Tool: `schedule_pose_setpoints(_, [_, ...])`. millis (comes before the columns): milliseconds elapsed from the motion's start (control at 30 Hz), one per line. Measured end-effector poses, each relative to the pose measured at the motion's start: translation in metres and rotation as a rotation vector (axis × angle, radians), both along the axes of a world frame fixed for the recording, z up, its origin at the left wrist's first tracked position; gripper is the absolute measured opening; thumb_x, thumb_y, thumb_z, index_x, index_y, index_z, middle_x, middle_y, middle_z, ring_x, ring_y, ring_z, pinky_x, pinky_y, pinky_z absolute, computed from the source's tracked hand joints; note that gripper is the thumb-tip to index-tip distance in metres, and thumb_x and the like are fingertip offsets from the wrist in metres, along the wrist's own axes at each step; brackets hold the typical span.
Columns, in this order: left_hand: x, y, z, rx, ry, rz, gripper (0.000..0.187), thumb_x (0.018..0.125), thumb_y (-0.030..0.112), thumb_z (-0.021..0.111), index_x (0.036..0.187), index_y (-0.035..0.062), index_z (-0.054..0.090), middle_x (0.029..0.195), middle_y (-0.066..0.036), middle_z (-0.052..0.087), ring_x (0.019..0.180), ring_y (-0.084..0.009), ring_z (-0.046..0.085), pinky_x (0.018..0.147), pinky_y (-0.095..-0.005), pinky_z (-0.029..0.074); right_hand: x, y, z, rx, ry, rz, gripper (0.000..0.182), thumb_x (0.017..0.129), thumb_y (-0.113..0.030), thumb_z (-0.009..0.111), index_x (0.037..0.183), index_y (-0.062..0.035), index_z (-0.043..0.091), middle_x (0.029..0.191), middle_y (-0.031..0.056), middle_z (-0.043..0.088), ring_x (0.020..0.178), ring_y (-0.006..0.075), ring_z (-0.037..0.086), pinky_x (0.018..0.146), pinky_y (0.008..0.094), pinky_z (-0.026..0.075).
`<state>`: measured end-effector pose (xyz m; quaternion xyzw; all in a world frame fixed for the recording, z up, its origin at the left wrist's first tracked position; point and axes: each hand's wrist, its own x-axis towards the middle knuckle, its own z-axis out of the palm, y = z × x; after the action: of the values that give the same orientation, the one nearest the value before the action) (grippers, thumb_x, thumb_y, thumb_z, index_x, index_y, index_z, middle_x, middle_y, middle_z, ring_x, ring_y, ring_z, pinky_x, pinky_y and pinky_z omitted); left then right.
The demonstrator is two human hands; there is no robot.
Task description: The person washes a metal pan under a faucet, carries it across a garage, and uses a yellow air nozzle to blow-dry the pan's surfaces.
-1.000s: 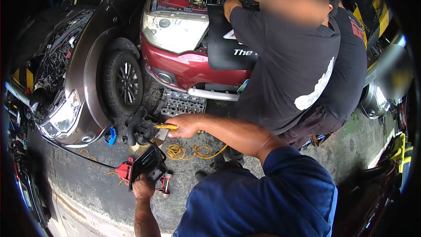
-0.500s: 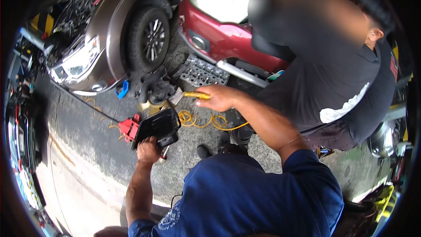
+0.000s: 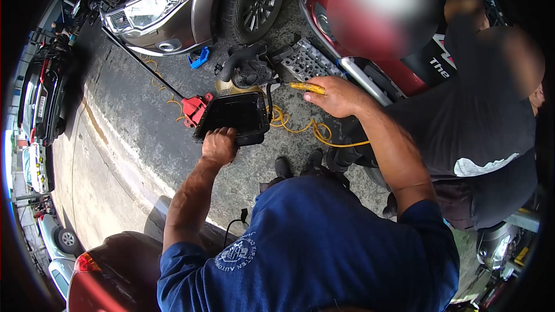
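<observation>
Left hand (image 3: pixel 219 145) has a black pan (image 3: pixel 236 111) gripped by the edge, around mid-frame. Right hand (image 3: pixel 336 97) is wrapped round a yellow handle (image 3: pixel 307 87).

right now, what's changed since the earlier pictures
The left hand has tipped the pan so its hollow faces the camera more. The view has swung, so the jack and cylinder head appear higher and further right. Nothing was taken hold of or let go: the right hand still grips the yellow tool.

The blue shirt (image 3: pixel 347 242) reads "KIRSTEN"; the black cover (image 3: pixel 426 65), "The".
</observation>
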<state>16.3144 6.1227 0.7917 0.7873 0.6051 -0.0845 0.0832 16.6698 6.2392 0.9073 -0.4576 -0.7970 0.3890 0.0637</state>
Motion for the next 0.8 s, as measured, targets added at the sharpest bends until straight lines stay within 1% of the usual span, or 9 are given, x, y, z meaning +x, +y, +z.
schedule_pose_setpoints(67, [0.0,-0.002,0.002,0.001,-0.005,0.005,0.032,0.08,0.028,0.074,0.104,0.0102,0.062,0.102,-0.009,0.068,0.104,-0.0293,0.066,0.089,-0.0448,0.049,-0.003,0.001,0.0,0.008,-0.009,0.012,0.034,0.098,-0.036,0.061,0.109,-0.0038,0.064,0.093,0.0183,0.068,0.092,0.0355,0.067,0.081,0.0466,0.051])
schedule_pose_setpoints(200, [-0.003,-0.005,-0.002,0.015,0.003,0.02,0.032,0.08,0.027,0.073,0.105,0.0105,0.062,0.102,-0.01,0.068,0.104,-0.03,0.066,0.089,-0.0457,0.049,-0.008,0.001,0.007,0.034,-0.036,0.017,0.033,0.098,-0.033,0.063,0.111,-0.0029,0.064,0.095,0.0191,0.068,0.091,0.037,0.065,0.08,0.045,0.05])
schedule_pose_setpoints(300, [-0.004,-0.006,-0.001,0.012,-0.008,0.029,0.031,0.081,0.027,0.072,0.105,0.0107,0.062,0.102,-0.01,0.068,0.103,-0.0301,0.066,0.089,-0.0456,0.049,-0.007,0.004,0.004,-0.003,-0.046,0.0,0.036,0.098,-0.037,0.06,0.113,-0.0043,0.065,0.096,0.0192,0.069,0.094,0.0357,0.067,0.083,0.0462,0.051])
schedule_pose_setpoints(400, [-0.006,-0.005,-0.005,0.005,0.002,0.042,0.031,0.079,0.026,0.073,0.104,0.0108,0.062,0.102,-0.009,0.068,0.103,-0.0295,0.066,0.088,-0.0452,0.05,-0.004,0.005,-0.006,0.051,0.016,0.032,0.036,0.099,-0.035,0.06,0.117,-0.0048,0.064,0.099,0.0188,0.069,0.095,0.0348,0.067,0.084,0.0449,0.052])
schedule_pose_setpoints(500, [-0.007,-0.006,-0.006,0.012,0.011,0.021,0.031,0.079,0.026,0.073,0.104,0.0109,0.063,0.1,-0.01,0.068,0.102,-0.0294,0.067,0.088,-0.0449,0.05,-0.008,0.003,-0.01,0.038,0.087,0.015,0.037,0.098,-0.034,0.061,0.123,-0.0058,0.062,0.101,0.0182,0.07,0.096,0.0339,0.067,0.085,0.0444,0.052])
schedule_pose_setpoints(600, [-0.006,-0.007,-0.006,0.03,-0.012,0.029,0.03,0.078,0.026,0.073,0.103,0.0109,0.063,0.1,-0.01,0.068,0.1,-0.03,0.067,0.087,-0.0452,0.05,-0.011,0.006,-0.004,-0.066,-0.055,0.035,0.039,0.098,-0.03,0.063,0.127,-0.0033,0.059,0.106,0.019,0.068,0.098,0.033,0.067,0.087,0.0425,0.051])
schedule_pose_setpoints(700, [-0.007,-0.008,-0.007,0.071,-0.034,0.022,0.029,0.078,0.025,0.073,0.101,0.0107,0.064,0.098,-0.01,0.069,0.098,-0.0312,0.068,0.083,-0.0469,0.051,-0.011,0.006,-0.006,-0.078,0.019,0.065,0.043,0.098,-0.03,0.063,0.131,-0.0042,0.057,0.108,0.0192,0.068,0.1,0.0328,0.066,0.088,0.0425,0.051])
schedule_pose_setpoints(767, [-0.005,-0.009,-0.009,0.111,-0.066,0.011,0.027,0.077,0.024,0.072,0.099,0.0106,0.064,0.095,-0.01,0.069,0.094,-0.0323,0.068,0.08,-0.0488,0.051,-0.006,0.006,-0.021,-0.007,0.13,0.06,0.047,0.097,-0.032,0.064,0.135,-0.0056,0.055,0.109,0.0193,0.068,0.103,0.0334,0.066,0.09,0.0427,0.051])
schedule_pose_setpoints(800, [-0.007,-0.008,-0.015,0.126,-0.083,-0.017,0.025,0.076,0.022,0.071,0.097,0.0105,0.064,0.091,-0.011,0.069,0.091,-0.0335,0.069,0.078,-0.0498,0.051,-0.004,0.005,-0.024,0.011,0.145,0.058,0.049,0.097,-0.034,0.064,0.136,-0.0066,0.053,0.11,0.019,0.068,0.104,0.0344,0.066,0.091,0.0433,0.051])
